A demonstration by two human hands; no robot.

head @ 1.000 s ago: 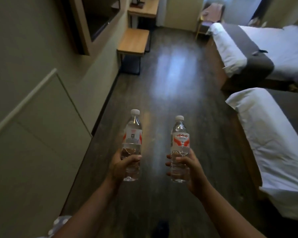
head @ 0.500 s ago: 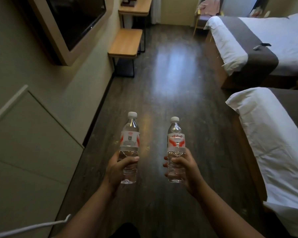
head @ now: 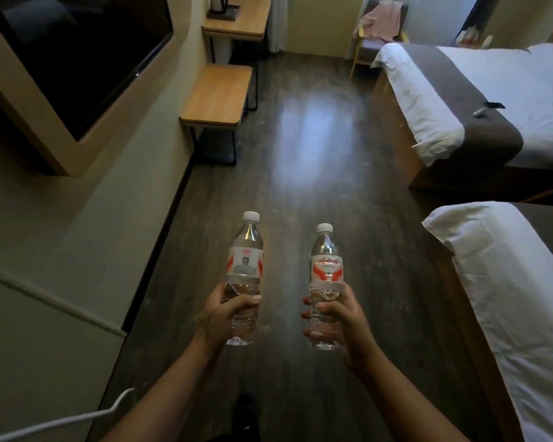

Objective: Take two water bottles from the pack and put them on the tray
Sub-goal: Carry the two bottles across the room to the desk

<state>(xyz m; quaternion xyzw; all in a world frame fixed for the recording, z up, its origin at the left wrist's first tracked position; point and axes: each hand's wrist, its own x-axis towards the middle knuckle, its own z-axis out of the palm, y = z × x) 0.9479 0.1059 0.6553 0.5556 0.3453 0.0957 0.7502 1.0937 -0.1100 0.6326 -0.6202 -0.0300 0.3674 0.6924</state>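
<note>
I hold two clear water bottles upright in front of me, over the dark wooden floor. My left hand (head: 224, 317) grips the lower half of the left bottle (head: 245, 260), which has a white cap and a white-and-red label. My right hand (head: 342, 320) grips the lower half of the right bottle (head: 326, 266), of the same kind. The bottles are a hand's width apart and do not touch. On the far wooden desk (head: 240, 23) stands a dark tray (head: 227, 15) with a kettle (head: 216, 2). No pack is in view.
A low wooden bench (head: 217, 97) stands along the left wall below the desk. A framed screen (head: 77, 52) hangs on that wall. Two beds (head: 479, 100) (head: 517, 282) fill the right side. A chair with cloth (head: 380, 23) stands at the back. The floor aisle (head: 310, 138) runs between.
The view has advanced along the aisle and tilted up; the desk, bench and far bed appear nearer. Both hands still hold their bottles upright in the same pose.
</note>
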